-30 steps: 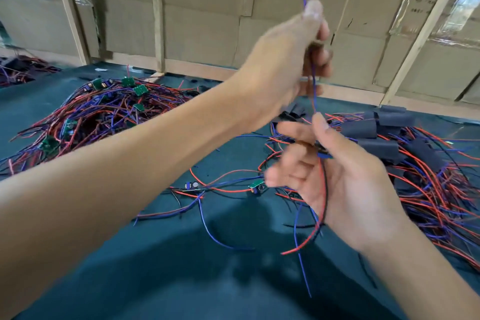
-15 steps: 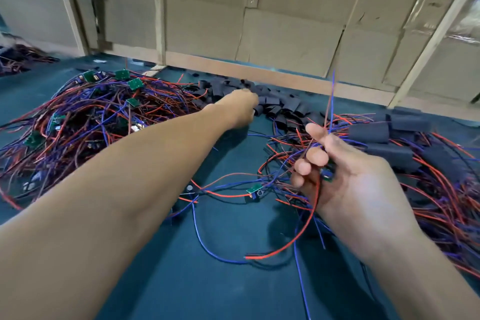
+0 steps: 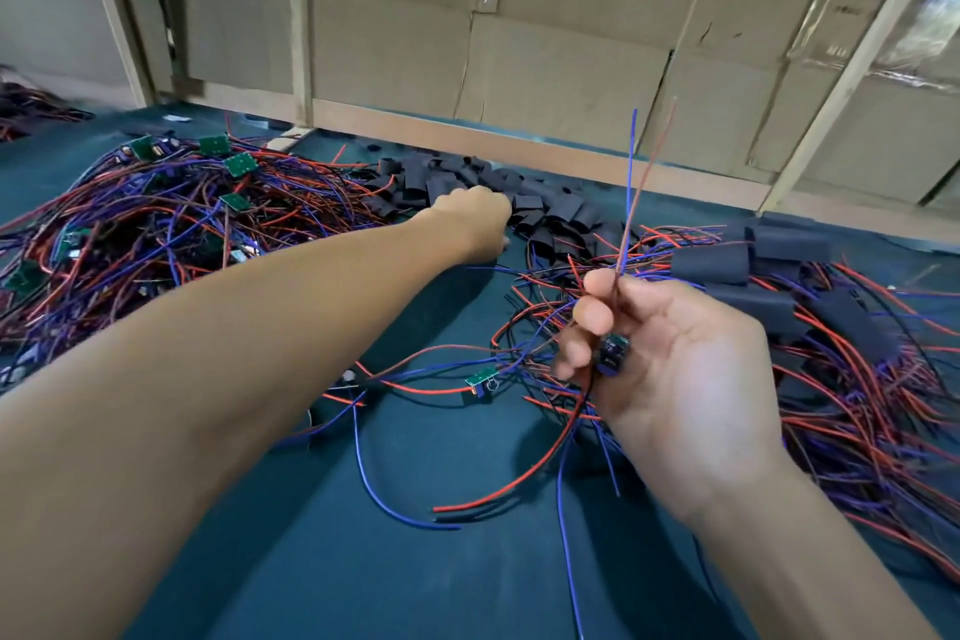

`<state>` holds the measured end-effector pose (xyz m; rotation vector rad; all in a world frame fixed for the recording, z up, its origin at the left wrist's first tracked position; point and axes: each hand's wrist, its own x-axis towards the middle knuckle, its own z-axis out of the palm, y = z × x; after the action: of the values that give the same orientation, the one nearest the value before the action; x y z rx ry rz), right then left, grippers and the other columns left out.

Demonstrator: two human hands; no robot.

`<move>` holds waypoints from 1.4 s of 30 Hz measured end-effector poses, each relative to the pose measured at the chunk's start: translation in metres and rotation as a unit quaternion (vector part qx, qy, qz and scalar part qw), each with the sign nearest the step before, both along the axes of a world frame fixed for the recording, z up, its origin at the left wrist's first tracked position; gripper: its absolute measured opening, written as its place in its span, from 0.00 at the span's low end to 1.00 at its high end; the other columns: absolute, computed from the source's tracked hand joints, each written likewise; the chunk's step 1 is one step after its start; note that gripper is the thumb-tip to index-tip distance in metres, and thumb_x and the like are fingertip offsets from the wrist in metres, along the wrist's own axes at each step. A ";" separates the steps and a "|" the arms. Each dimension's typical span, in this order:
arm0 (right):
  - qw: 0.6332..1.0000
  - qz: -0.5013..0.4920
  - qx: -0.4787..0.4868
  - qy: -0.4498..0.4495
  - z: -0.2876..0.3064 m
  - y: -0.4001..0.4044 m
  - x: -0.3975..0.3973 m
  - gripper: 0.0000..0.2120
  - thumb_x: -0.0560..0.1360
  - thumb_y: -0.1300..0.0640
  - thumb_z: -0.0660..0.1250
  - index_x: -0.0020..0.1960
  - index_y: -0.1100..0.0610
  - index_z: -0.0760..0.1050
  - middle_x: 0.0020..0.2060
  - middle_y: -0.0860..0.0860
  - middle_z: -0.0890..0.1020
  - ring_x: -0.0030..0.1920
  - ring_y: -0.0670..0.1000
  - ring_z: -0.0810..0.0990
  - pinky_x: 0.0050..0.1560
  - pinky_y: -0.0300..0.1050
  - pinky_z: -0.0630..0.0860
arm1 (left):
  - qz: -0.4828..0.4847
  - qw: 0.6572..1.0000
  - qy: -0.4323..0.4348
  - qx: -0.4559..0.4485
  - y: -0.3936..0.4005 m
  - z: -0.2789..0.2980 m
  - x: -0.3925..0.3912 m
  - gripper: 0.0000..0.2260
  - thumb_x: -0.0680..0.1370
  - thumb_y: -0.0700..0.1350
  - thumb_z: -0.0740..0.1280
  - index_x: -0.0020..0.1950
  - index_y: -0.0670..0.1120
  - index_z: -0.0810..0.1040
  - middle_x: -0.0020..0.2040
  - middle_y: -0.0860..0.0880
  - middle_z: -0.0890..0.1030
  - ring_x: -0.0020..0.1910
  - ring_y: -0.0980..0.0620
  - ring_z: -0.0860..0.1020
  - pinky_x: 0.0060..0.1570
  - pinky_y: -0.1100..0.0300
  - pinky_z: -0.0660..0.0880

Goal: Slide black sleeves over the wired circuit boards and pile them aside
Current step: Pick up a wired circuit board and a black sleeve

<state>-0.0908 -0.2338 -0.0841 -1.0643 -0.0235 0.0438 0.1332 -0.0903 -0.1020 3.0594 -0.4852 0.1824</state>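
The circuit board sits in my right hand, pinched between thumb and curled fingers, with its blue and red leads standing straight up above my fingertips and the other wires hanging below my palm. My left hand is stretched far ahead of that, down on the loose black sleeves by the back wall; its fingers are curled under and hidden from me, so I cannot tell whether they have one yet.

To do this step well, I judge I should take a single sleeve by one end, leaving its mouth free, and squeeze it lightly so it gapes. I keep the two upright leads together and straight, since they must enter first, then feed the sleeve down them until it covers the board under my right thumb.

Right of my right hand lies the finished pile, sleeved and tangled; left of my left arm, the bare boards wait on the green worktop.
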 end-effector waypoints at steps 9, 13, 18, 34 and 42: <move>0.981 -0.031 -0.181 -0.063 -0.008 0.006 0.004 0.19 0.87 0.48 0.52 0.43 0.57 0.67 0.22 0.51 0.69 0.21 0.56 0.72 0.31 0.47 0.72 | 0.069 0.975 0.146 -0.154 0.011 0.031 -0.044 0.10 0.70 0.41 0.77 0.43 0.41 0.77 0.37 0.41 0.80 0.31 0.42 0.80 0.28 0.58 0.78; 0.948 -0.093 -0.264 -0.151 -0.014 0.007 0.002 0.15 0.87 0.59 0.55 0.47 0.60 0.76 0.30 0.51 0.82 0.29 0.50 0.82 0.32 0.40 0.79 | 0.031 0.973 0.047 -0.225 0.028 0.030 -0.069 0.25 0.72 0.41 0.74 0.67 0.43 0.73 0.52 0.43 0.84 0.48 0.43 0.82 0.50 0.57 0.80; 0.950 -0.097 -0.258 -0.146 -0.013 -0.002 0.007 0.13 0.85 0.63 0.61 0.55 0.54 0.85 0.30 0.47 0.76 0.27 0.48 0.69 0.28 0.43 0.68 | -0.071 0.907 -0.025 -0.413 0.053 0.014 -0.128 0.29 0.72 0.43 0.77 0.69 0.56 0.72 0.50 0.55 0.85 0.47 0.62 0.82 0.48 0.77 0.73; 0.850 -0.142 -0.454 -0.226 -0.016 -0.001 0.001 0.14 0.76 0.57 0.72 0.33 0.58 0.79 0.21 0.42 0.68 0.25 0.42 0.64 0.29 0.31 0.60 | -0.201 0.876 -0.136 -0.416 0.070 -0.027 -0.189 0.29 0.77 0.39 0.73 0.74 0.53 0.66 0.62 0.60 0.82 0.60 0.66 0.79 0.66 0.67 0.71; 0.820 -0.215 -0.470 -0.248 -0.018 0.002 -0.001 0.14 0.77 0.57 0.73 0.33 0.56 0.78 0.25 0.42 0.72 0.29 0.44 0.70 0.33 0.33 0.63 | -0.201 0.884 -0.150 -0.395 0.070 -0.026 -0.193 0.27 0.77 0.40 0.73 0.73 0.51 0.67 0.61 0.58 0.82 0.61 0.65 0.79 0.66 0.60 0.73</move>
<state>-0.0914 -0.2314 -0.1025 -2.0295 -0.2543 -0.7068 -0.0596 -0.0208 -0.1277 2.0878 -0.8011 0.6524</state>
